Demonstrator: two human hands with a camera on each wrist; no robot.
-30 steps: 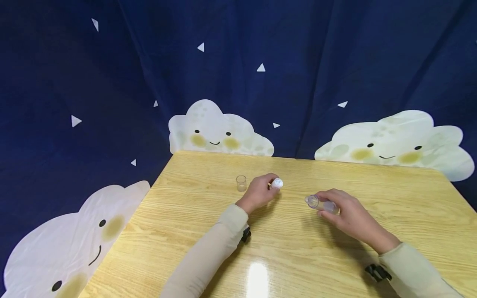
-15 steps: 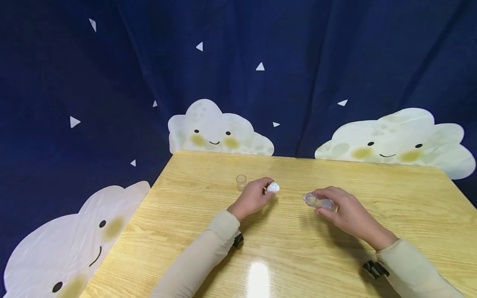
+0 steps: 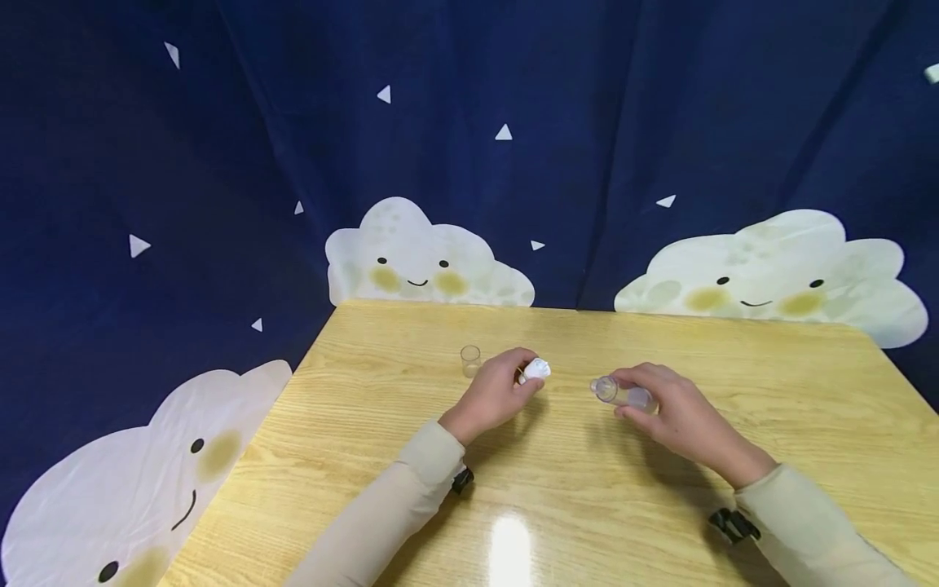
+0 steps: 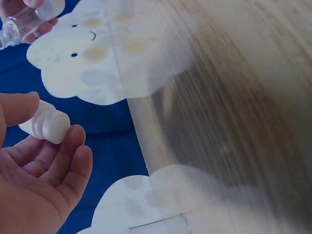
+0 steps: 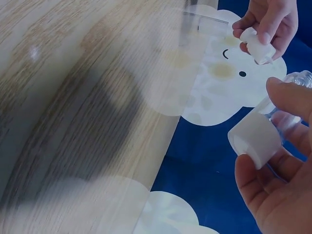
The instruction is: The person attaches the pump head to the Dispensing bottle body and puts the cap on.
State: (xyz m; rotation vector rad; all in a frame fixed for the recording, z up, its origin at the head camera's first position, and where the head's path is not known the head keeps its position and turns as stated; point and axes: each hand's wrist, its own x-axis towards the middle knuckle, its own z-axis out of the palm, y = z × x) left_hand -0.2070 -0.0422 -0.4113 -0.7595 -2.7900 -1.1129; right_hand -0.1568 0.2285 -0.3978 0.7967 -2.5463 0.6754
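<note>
My left hand [image 3: 493, 390] pinches a small white pump head [image 3: 535, 370] between thumb and fingers, above the table. In the left wrist view the pump head [image 4: 46, 122] shows a smooth rounded end, with the last fingers curved loosely below. To the right, my right hand [image 3: 682, 412] grips a clear bottle [image 3: 623, 395], tilted so its uncovered neck points left toward the pump head. Its white base part [image 5: 256, 136] faces the right wrist camera. A gap separates bottle and pump head. Behind the left hand stands a clear cylindrical cap [image 3: 470, 361].
The wooden table [image 3: 572, 505] reaches to a dark blue curtain [image 3: 455, 98] with cloud prints at the back and left. Dark devices are strapped at both wrists, and a bright light reflection lies on the front of the table.
My left hand has drawn back slightly toward me and left, and the pump head's tilt has changed. The right hand with the bottle stays almost where it was; the head view has shifted slightly.
</note>
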